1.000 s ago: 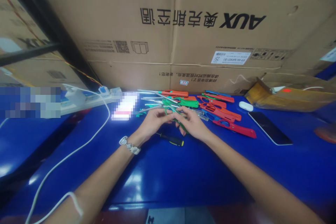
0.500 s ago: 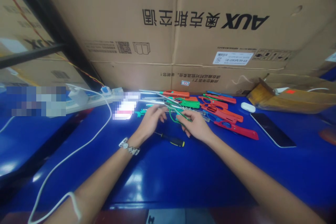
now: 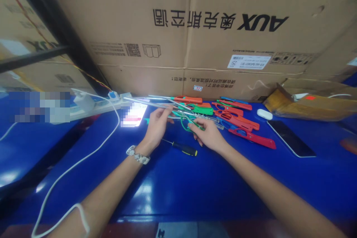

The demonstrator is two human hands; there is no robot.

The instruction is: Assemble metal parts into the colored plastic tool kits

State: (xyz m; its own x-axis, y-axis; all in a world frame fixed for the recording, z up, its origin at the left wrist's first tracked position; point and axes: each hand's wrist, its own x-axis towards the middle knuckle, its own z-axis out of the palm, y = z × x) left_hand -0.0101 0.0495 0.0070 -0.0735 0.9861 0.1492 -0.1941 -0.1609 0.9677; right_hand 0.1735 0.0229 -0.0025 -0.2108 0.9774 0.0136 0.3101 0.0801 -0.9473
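My left hand (image 3: 158, 126), a bracelet at its wrist, is closed with thumb and finger pinched on a thin metal tube (image 3: 139, 100) that points left. Opposite it, my right hand (image 3: 208, 133) grips a green lighter handle (image 3: 184, 123) with an open trigger loop; my fingers cover part of it. Behind both hands lie several long-necked lighters, among them an orange one (image 3: 188, 99) and a green one (image 3: 202, 109). Red and orange lighter casings (image 3: 252, 138) are piled to the right. Nearer to me lies a black and yellow screwdriver (image 3: 185, 149).
A dark phone (image 3: 291, 138) and a white earbud case (image 3: 264, 114) lie at the right, before an open carton (image 3: 312, 108). A lit phone (image 3: 141, 113) and a power strip (image 3: 92, 109) are at the left, with a white cable (image 3: 80, 158). Tall cardboard (image 3: 209, 48) stands behind.
My left hand has shifted slightly left and up, its fingers now pinched together. The metal tube now reaches further left, over the lit phone. My right hand keeps the green handle nearly still.
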